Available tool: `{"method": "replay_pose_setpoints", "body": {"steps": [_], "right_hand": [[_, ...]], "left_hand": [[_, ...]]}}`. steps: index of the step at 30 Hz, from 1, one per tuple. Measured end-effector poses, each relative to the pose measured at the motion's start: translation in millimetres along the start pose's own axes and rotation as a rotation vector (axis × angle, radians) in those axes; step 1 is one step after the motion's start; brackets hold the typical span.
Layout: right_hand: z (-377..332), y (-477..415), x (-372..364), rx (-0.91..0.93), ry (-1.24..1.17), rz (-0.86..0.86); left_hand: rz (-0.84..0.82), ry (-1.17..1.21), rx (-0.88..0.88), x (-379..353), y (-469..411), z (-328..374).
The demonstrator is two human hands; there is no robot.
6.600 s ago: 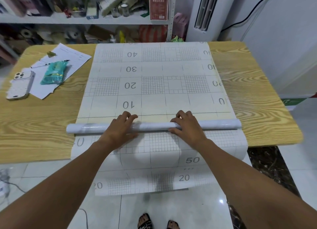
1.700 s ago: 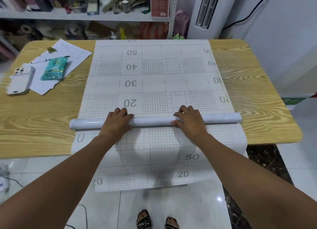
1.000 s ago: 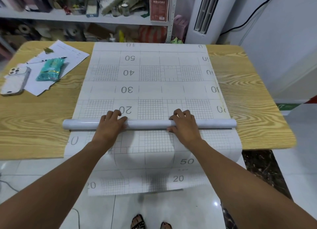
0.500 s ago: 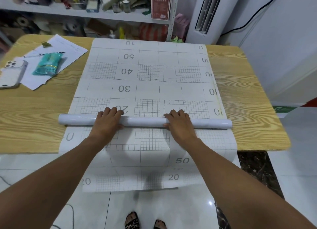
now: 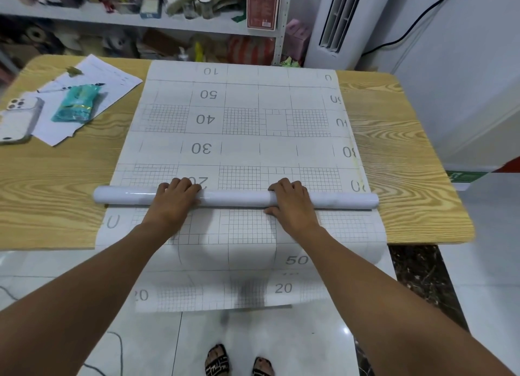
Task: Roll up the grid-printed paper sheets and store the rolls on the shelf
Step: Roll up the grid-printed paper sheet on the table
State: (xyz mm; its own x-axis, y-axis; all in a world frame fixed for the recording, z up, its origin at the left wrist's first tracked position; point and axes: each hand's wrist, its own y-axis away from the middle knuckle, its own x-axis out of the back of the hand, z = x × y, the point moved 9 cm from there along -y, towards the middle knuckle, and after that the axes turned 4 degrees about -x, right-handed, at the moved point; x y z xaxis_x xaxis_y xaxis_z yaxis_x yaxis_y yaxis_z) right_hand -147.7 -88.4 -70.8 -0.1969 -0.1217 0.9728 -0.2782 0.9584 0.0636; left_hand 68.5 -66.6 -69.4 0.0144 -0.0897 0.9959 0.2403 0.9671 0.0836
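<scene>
Two hands, the left hand [image 5: 176, 199] and the right hand [image 5: 292, 205], grasp the paper roll [image 5: 233, 199], fingers [image 5: 184, 183] curled over its top. It lies crosswise on the grid-printed sheet [image 5: 242, 122], near the front edge of the tabletop [image 5: 56, 178].

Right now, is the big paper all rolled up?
Partly. A roll lies under the left hand and right hand; flat paper covers the table beyond.

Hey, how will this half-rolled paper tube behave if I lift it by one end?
The roll is round and glossy, so it would probably roll or slip if the left hand and right hand let go. Long and thin, it likely sags when lifted by one end. The attached flat sheet would probably trail floppily.
</scene>
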Motion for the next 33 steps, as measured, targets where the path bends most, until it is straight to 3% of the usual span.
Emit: {"method": "replay_pose_setpoints", "body": {"steps": [6,12,33], "right_hand": [[-3.2,-4.5,-0.3,0.006,0.074,0.030],[-5.8,-5.5,-6.5,0.023,0.139,-0.008],[-3.5,-0.8,0.2,-0.004,0.052,0.009]], "left_hand": [[-0.014,-0.043,-0.032,-1.3,-1.6,0.4],[-0.043,0.010,0.050,-0.1,-5.2,-1.2],[-0.061,0.084,0.015,-10.7,-6.1,-10.7]]}}
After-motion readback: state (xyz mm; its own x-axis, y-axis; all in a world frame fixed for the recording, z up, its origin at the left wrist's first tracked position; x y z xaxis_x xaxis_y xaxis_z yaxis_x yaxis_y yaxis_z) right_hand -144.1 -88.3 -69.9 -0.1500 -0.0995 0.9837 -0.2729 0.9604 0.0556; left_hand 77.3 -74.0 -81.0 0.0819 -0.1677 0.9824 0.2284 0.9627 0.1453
